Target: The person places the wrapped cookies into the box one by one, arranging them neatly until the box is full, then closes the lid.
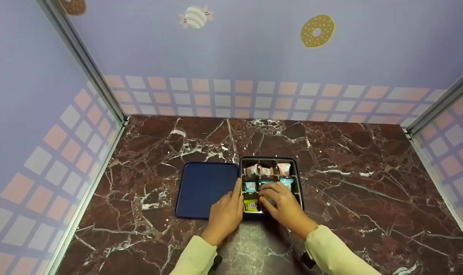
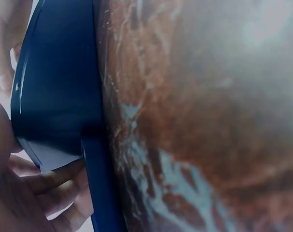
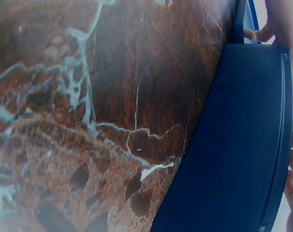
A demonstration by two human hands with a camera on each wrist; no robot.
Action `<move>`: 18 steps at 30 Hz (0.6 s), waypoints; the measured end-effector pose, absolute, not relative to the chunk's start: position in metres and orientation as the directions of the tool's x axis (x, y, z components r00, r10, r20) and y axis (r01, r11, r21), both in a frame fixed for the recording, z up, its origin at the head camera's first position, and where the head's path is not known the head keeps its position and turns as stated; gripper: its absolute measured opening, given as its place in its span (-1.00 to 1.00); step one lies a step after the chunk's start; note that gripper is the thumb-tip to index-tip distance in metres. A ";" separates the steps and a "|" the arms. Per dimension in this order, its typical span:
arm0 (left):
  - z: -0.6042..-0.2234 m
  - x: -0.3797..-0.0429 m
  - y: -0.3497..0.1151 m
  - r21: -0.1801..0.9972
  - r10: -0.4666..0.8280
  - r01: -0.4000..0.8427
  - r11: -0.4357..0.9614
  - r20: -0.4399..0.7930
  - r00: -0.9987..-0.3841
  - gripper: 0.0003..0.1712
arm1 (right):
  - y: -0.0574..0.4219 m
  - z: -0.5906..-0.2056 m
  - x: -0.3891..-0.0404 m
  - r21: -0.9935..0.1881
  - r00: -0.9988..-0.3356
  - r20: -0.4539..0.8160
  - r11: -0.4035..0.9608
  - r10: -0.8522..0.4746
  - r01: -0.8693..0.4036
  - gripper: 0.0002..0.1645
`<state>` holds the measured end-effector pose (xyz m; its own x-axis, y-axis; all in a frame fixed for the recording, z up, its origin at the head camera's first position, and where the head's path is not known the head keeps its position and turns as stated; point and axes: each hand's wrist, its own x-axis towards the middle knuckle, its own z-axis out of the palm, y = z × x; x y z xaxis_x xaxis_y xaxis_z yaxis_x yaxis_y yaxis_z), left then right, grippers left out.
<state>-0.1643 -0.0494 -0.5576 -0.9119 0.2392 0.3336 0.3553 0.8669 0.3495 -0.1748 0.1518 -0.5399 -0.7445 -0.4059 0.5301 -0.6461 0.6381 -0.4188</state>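
A dark blue divided box (image 1: 268, 157) holds small wrapped candies in its compartments: pink candies (image 1: 284, 169) in the far row, light blue candies (image 1: 250, 186) in the middle row and a yellow candy (image 1: 250, 205) at the near left. My left hand (image 1: 226, 212) rests against the box's left side, its index finger straight along the wall. My right hand (image 1: 283, 202) reaches over the near row, thumb and fingers bent down into the middle compartment around a yellowish wrapped candy, mostly hidden by the fingers. Both wrist views show the box's blue outer wall (image 2: 59, 77) close up.
A flat blue lid (image 1: 206, 187) lies on the marbled dark red table (image 1: 147, 236), directly left of the box. Purple walls with pink and white squares (image 1: 242, 100) enclose the table at the back and both sides.
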 end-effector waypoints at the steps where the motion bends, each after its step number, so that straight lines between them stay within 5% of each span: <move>1: -0.557 -0.164 -0.051 0.379 0.236 0.347 0.858 0.310 -0.921 -0.41 | 0.152 -0.540 -0.175 -0.418 -0.745 0.533 0.640 -0.402 -0.645 -0.85; 8: -0.554 -0.167 -0.064 0.518 0.195 0.287 0.806 0.225 -0.955 -0.38 | 0.155 -0.540 -0.173 -0.435 -0.749 0.543 0.637 -0.379 -0.637 -0.81; 18: -0.548 -0.176 -0.102 0.449 0.111 0.227 0.864 0.271 -0.956 -0.29 | 0.156 -0.540 -0.173 -0.433 -0.735 0.562 0.623 -0.378 -0.652 -0.81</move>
